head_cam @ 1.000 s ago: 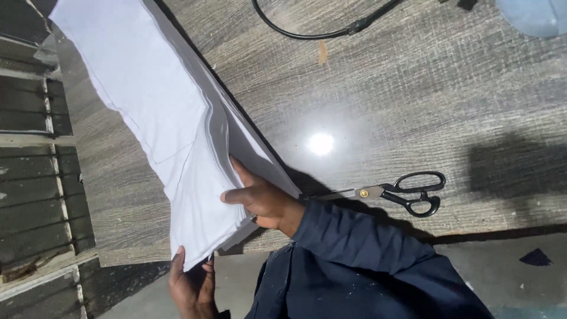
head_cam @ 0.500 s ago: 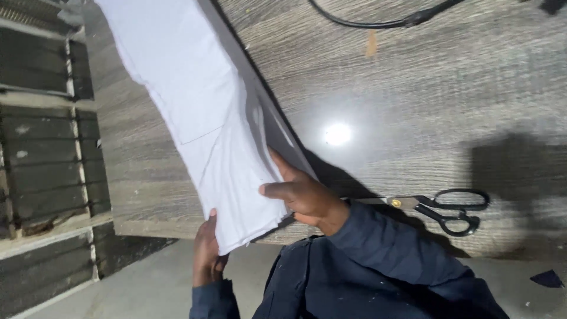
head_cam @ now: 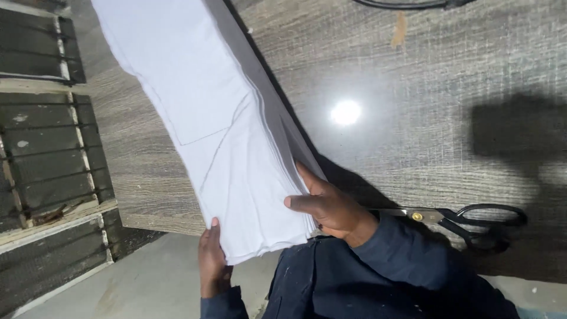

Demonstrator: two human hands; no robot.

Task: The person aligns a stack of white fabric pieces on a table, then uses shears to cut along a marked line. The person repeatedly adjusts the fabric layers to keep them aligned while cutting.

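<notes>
A thick stack of white fabric sheets [head_cam: 207, 118] is laid slantwise across the grey wood-grain table [head_cam: 443, 118], its near end carried past the table's near edge. That end is gripped on its right side by the right hand [head_cam: 331, 207], thumb on top, and is supported at its left corner by the left hand [head_cam: 211, 260]. Black-handled scissors [head_cam: 466, 220] are seen lying near the near edge, just right of the right hand, and a black cable [head_cam: 407, 5] is seen at the far edge.
</notes>
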